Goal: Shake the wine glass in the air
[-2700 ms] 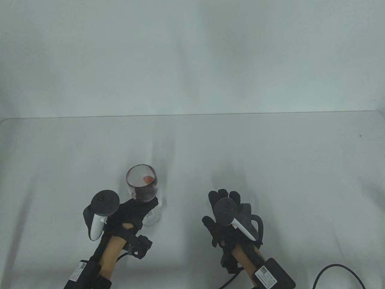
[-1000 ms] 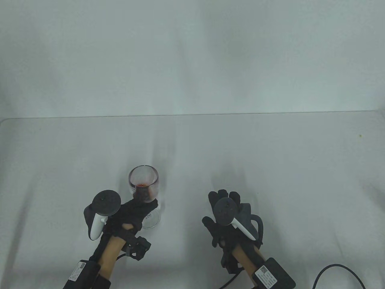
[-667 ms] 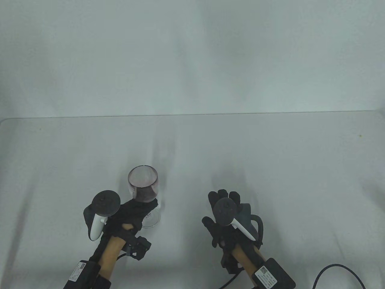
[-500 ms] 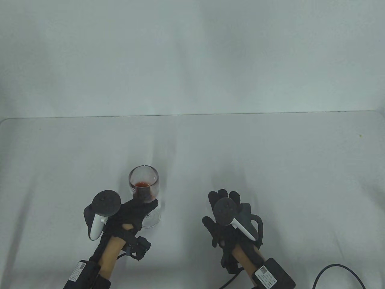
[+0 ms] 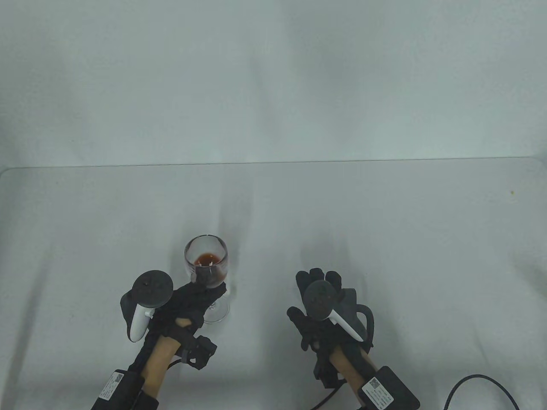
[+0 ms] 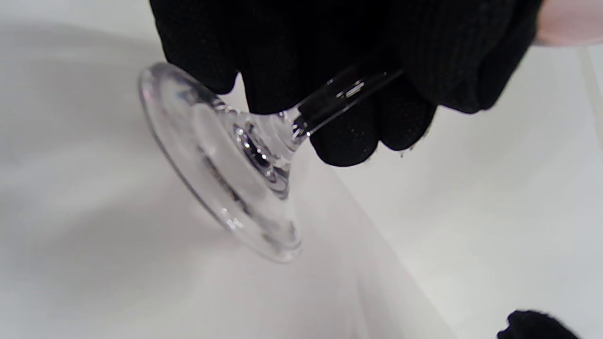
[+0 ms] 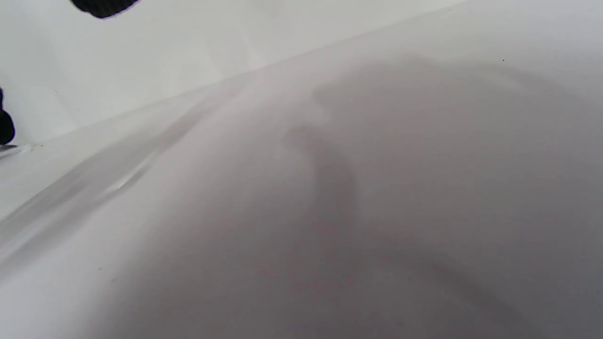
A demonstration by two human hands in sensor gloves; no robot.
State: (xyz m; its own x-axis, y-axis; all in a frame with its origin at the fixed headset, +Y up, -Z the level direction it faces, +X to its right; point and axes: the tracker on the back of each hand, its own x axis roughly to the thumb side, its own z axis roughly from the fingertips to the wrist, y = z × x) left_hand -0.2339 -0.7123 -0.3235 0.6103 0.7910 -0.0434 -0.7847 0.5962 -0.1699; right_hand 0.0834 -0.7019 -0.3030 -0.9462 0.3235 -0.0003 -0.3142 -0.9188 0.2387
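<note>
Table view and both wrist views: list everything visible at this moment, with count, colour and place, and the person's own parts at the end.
wine glass: one, clear, front left of the table, held by its stem; the left wrist view shows its foot clear of the surface.
red liquid: a small amount, at the bottom of the bowl.
table: one, white, fills the lower half of the table view.
backdrop: one, white, behind the table's far edge.
cable: one, black, bottom right corner.
left hand: black glove, grips the stem; white-handled tracker on its back.
right hand: black glove, over the table right of the glass, holds nothing; tracker on its back.
</note>
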